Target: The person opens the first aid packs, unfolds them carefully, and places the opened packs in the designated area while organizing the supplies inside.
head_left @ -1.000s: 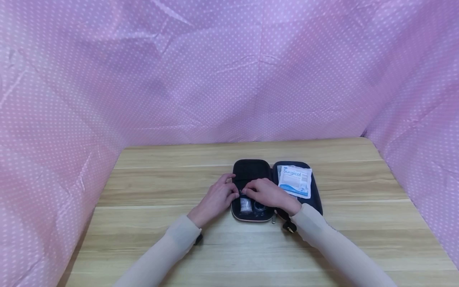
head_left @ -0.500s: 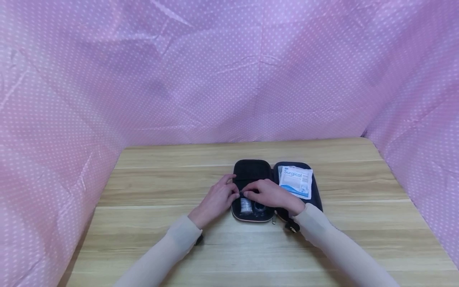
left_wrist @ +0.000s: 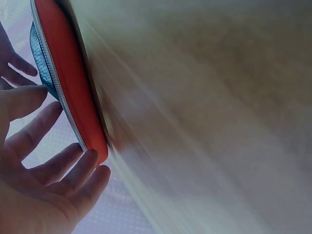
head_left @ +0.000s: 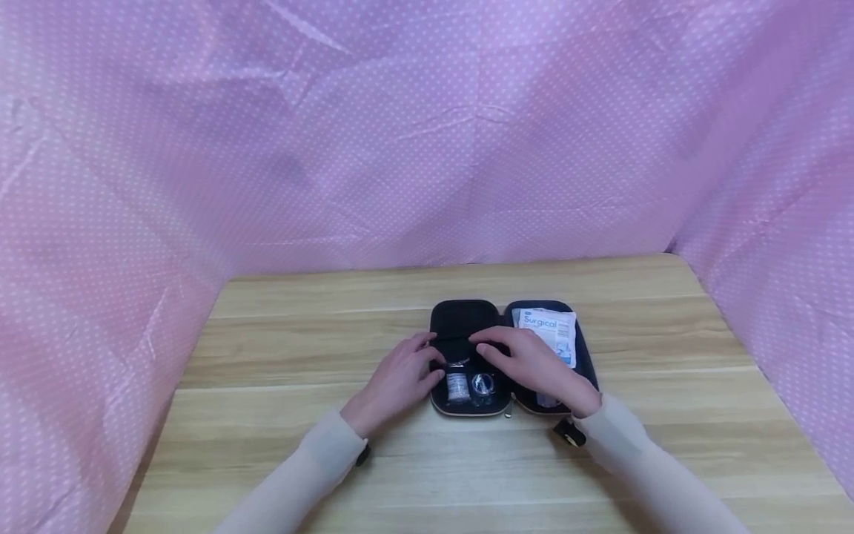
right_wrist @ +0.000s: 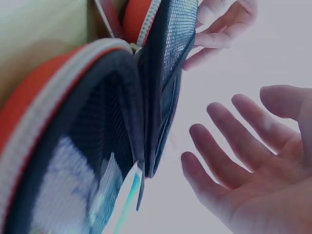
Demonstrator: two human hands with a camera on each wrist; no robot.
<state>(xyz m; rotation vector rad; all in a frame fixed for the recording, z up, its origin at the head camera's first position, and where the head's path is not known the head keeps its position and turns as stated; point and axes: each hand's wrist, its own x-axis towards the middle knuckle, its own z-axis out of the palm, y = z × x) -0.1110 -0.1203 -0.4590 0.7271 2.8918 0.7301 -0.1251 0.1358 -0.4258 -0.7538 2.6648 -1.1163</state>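
Observation:
A small zip case [head_left: 467, 319], red outside and black inside, lies unfolded on the table. Its left half has a mesh pocket holding a wrapped whitish roll [head_left: 457, 387] and a round item in clear wrap [head_left: 482, 384]. My left hand [head_left: 400, 374] rests its fingertips on that half's left edge; in the left wrist view the fingers [left_wrist: 73, 168] are spread along the zip. My right hand [head_left: 534, 361] hovers above the middle of the case, holding nothing, its fingers apart in the right wrist view. It partly covers a white packet printed "Surgical" [head_left: 543, 324] in the right half.
The wood-grain table [head_left: 300, 326] extends around the case on all sides. Pink polka-dot cloth [head_left: 400, 148] hangs behind it and at both sides. A zip pull [head_left: 509, 409] sticks out at the case's near edge.
My right hand has left the top of the mesh pocket and moved to the right, uncovering the round wrapped item. The left hand stays at the case's edge with its fingers slightly shifted.

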